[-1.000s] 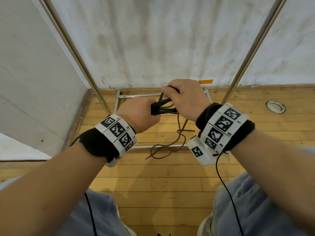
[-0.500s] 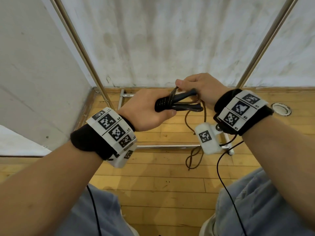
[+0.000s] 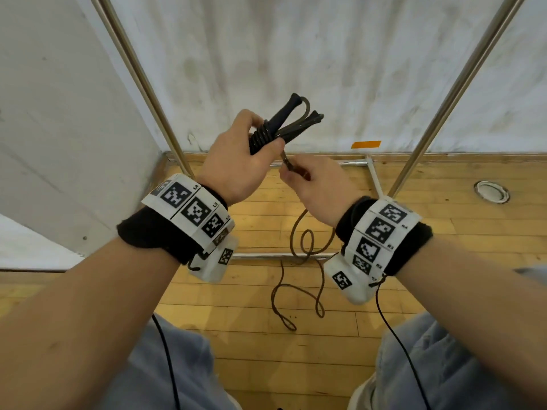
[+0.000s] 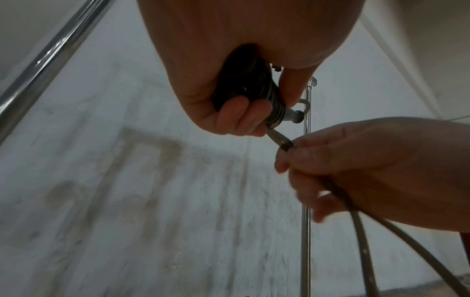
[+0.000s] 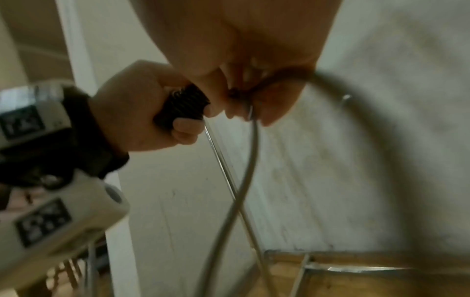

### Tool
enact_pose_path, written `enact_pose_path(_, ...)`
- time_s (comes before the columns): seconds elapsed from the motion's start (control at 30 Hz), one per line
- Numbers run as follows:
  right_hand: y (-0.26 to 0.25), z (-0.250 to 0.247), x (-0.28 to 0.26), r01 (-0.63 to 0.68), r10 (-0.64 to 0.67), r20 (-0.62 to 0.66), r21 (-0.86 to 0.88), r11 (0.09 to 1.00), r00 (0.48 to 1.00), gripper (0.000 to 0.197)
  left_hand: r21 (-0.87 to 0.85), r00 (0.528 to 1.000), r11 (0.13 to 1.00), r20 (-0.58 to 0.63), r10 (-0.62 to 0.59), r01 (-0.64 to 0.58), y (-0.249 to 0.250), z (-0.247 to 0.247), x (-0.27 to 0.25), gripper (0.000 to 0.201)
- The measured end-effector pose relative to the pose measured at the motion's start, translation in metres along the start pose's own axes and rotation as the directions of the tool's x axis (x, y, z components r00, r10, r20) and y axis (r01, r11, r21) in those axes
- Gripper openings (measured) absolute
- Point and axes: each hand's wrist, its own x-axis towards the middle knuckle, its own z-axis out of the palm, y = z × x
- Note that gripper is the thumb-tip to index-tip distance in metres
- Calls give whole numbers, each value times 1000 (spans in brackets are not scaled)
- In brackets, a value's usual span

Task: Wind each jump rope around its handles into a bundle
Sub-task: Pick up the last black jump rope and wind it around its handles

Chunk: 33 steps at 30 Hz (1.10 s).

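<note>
Left hand grips handles with wound coils | right hand pinches rope just below | slack loops on floor

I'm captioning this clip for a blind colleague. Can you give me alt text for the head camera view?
Seen from above, a person's left hand grips two black jump rope handles partly wound with cord, while the right hand pinches the cord just below them. The loose remainder hangs in loops toward a wooden floor.
</note>
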Motion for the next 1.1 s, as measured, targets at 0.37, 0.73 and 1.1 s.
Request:
enact_pose_path(0.37,0,1,10,-238,160,233,358,903,959,25,-41,998,998,42,52,-50,23,11,-5,18)
enact_pose_path(0.73,4,-2,2,-192,163,110,346,919,980,33,-1,993,1000,-120,-16,16,5,-5,7,23)
enact_pose_path(1.1,-2,-20,-3,46,-41,75,-72,996,996,32,443,997,897,64,-51,17,-31,-10,13,38)
